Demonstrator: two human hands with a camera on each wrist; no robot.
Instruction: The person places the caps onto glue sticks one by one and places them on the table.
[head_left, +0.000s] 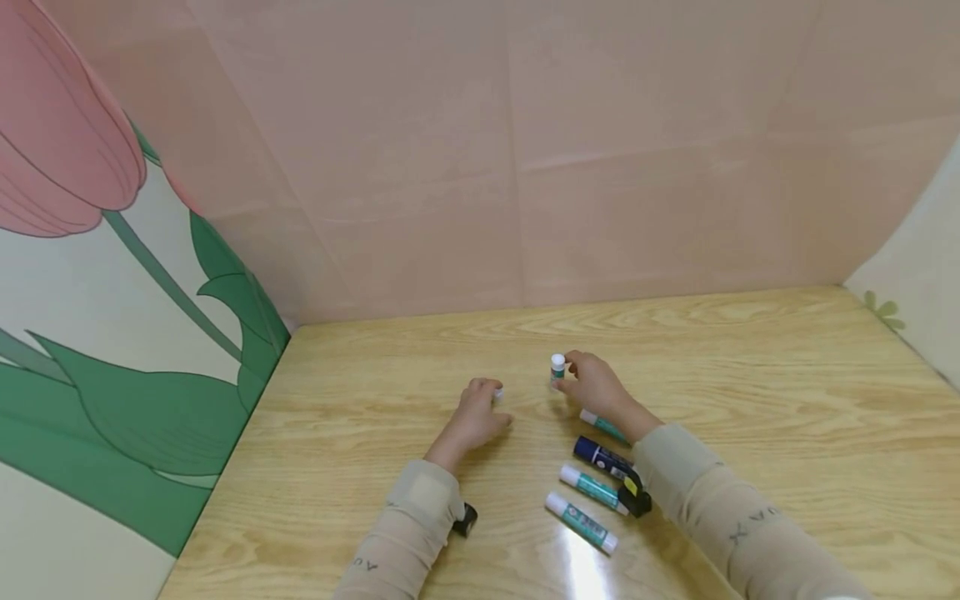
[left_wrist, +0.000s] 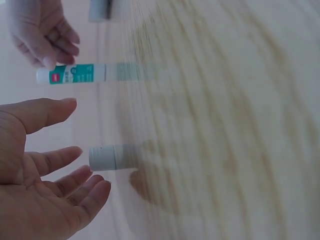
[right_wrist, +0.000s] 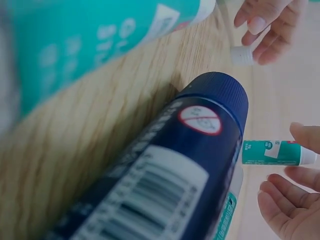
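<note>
A slim teal glue stick with a white cap stands upright on the table. My right hand is around its upper part, thumb and forefinger on either side; in the right wrist view a narrow gap shows between forefinger and cap. To the left, a short white cylinder, like a loose cap, stands on the wood. Beside it my left hand has its fingers spread, the fingertips close to the cylinder. Whether they touch it cannot be made out. Neither hand visibly grips anything.
Near my right forearm lie a navy glue stick and three teal ones: one beyond it, one nearer and one nearest me. Black wrist cameras sit by both sleeves. A pink backdrop borders the wooden table's far edge.
</note>
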